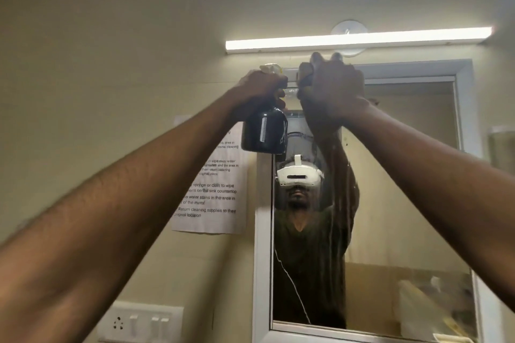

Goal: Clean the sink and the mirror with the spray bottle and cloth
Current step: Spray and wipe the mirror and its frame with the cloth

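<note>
My left hand (259, 92) grips the neck of a dark spray bottle (264, 132) with a pale trigger head, held up at the top left corner of the mirror (404, 189). My right hand (331, 86) is raised beside it at the mirror's top edge and presses a grey cloth (305, 71) against the glass and frame; only a bit of cloth shows above the fingers. Wet streaks run down the glass below that hand. The sink is out of view.
A lit tube light (359, 39) hangs just above the mirror's white frame (262, 259). A printed paper notice (214, 198) is taped to the wall on the left. A white switch plate (142, 321) sits low on the left. The glass reflects a person with a white headset.
</note>
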